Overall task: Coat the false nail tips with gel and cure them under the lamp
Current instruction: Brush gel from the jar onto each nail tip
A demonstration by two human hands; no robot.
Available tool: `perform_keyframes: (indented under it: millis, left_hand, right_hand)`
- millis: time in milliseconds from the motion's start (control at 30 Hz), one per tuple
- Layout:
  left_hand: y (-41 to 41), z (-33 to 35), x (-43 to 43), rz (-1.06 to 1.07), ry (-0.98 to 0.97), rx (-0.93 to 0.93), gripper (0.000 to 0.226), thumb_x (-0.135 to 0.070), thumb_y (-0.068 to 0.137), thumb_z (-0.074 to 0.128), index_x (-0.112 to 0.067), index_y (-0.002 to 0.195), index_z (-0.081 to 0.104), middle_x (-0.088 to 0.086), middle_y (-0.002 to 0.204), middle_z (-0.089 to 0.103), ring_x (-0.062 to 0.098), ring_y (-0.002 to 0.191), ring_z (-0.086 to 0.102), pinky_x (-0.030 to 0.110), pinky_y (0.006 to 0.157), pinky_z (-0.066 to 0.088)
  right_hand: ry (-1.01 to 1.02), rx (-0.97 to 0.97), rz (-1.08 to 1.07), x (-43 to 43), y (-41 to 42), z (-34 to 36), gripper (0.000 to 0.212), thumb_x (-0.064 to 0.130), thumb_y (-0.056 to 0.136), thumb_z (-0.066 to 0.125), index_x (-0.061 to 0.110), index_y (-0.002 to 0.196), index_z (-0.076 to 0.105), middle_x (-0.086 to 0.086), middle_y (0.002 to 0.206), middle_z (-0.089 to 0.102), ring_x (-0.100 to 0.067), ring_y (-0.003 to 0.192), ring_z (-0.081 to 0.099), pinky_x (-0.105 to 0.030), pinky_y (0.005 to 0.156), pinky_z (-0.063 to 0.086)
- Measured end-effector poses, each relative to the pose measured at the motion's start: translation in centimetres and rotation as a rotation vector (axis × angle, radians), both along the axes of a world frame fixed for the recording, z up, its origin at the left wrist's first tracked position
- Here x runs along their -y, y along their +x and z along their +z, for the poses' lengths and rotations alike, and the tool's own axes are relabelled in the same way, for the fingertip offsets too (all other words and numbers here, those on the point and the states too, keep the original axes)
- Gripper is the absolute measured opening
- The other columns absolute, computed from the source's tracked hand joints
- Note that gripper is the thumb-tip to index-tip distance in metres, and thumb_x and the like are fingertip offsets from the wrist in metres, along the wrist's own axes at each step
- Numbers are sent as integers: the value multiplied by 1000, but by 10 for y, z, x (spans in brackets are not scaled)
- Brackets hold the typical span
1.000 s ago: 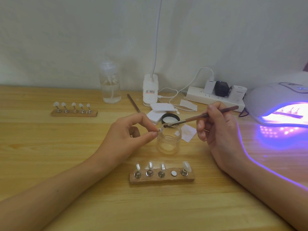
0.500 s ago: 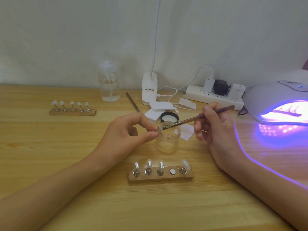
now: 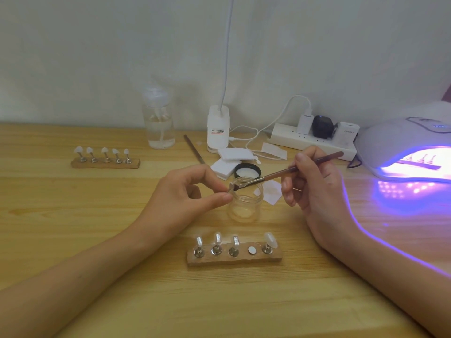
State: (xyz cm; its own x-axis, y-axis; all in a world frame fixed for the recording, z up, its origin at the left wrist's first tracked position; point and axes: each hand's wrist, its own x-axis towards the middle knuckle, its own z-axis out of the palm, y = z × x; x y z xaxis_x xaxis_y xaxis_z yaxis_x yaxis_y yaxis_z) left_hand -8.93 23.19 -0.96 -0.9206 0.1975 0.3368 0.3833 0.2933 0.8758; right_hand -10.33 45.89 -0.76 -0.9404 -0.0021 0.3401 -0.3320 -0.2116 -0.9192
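Observation:
My left hand (image 3: 188,191) pinches a small nail tip on its stand (image 3: 230,187) between thumb and forefinger, just above the rim of an open clear gel jar (image 3: 245,203). In my right hand (image 3: 314,189) I hold a brown brush (image 3: 288,171), whose bristles touch the nail tip. In front of the jar lies a wooden holder (image 3: 234,257) with several nail tips on stands and one bare magnet spot. At the right, the UV lamp (image 3: 412,152) glows purple, with another holder inside it.
A second wooden holder (image 3: 106,163) with several tips sits at the back left. Behind it stand a clear pump bottle (image 3: 158,123), a white clip-lamp base (image 3: 218,129) and a power strip (image 3: 312,140). White pads (image 3: 230,158), the black jar lid (image 3: 247,170) and a file (image 3: 194,152) lie mid-table.
The brush tip has dropped slightly and moved left onto the nail tip. My left hand keeps its pinch over the jar.

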Motion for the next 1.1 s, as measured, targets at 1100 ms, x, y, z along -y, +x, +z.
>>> perform_keyframes:
  millis: [1100]
  left_hand:
    - [-1, -1, 1, -40, 32, -8, 11, -20, 78, 80, -24, 81, 69, -11, 85, 71, 5, 47, 38, 12, 48, 35]
  right_hand:
    - [-1, 16, -67, -2, -1, 0, 27, 21, 103, 47, 19, 76, 52, -3, 55, 56, -14, 44, 47, -20, 42, 39]
